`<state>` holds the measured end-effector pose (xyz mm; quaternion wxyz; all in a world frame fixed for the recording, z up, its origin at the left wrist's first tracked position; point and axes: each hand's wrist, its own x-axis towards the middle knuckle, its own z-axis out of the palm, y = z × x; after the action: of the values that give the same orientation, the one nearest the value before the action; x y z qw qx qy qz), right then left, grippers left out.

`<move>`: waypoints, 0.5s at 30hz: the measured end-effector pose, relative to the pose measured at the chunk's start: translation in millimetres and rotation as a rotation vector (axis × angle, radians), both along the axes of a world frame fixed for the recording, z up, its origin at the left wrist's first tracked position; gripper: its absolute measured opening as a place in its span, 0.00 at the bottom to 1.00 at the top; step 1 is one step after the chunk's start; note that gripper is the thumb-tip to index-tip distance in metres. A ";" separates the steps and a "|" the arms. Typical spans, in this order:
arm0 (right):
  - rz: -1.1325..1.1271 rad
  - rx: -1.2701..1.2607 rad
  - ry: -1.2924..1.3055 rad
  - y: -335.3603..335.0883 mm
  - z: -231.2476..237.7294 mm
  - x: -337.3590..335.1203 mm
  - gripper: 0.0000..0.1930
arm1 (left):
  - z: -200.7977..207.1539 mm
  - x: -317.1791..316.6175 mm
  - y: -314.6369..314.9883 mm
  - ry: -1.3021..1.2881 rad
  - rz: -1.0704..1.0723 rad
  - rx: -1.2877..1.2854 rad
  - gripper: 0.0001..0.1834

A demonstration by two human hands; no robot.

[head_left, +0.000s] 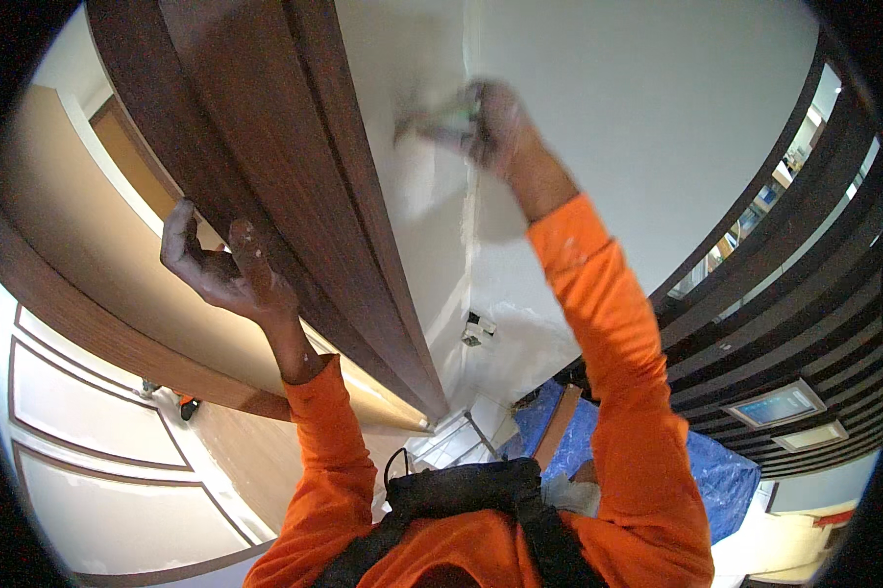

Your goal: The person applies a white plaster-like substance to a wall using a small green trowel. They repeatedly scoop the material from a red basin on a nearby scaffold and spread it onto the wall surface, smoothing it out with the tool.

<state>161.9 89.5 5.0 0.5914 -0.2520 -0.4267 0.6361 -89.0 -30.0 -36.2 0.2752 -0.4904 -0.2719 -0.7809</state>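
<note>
My right hand [500, 122] is raised against the white wall [637, 127], fingers wrapped round a putty knife [446, 120]. Motion blurs the tool, but something green shows near its handle, and its blade end points left at the wall beside the dark wooden frame [294, 127]. On the frame's other side, my left hand [221, 260] is up at the wood's edge with fingers apart and loosely curled, holding nothing visible; whether it touches the wood I cannot tell. A rough pale seam [471, 206] runs down the wall corner below my right hand.
Low on the wall is an open electrical box [478, 329]. A blue sheet [721, 480] covers things at the lower right, with a wooden board [557, 426] beside it. Dark slats [794, 294] line the right side. A tan door [69, 196] stands left of the frame.
</note>
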 end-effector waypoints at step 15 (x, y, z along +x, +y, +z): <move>-0.411 0.994 -0.898 -12.2 -233.5 30.7 0.43 | 6.3 9.0 0.0 0.008 0.046 -0.029 0.33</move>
<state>192.5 77.3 -228.4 0.5114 -0.2655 -0.8138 0.0754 -80.0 -30.0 -29.9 0.2869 -0.4909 -0.2930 -0.7686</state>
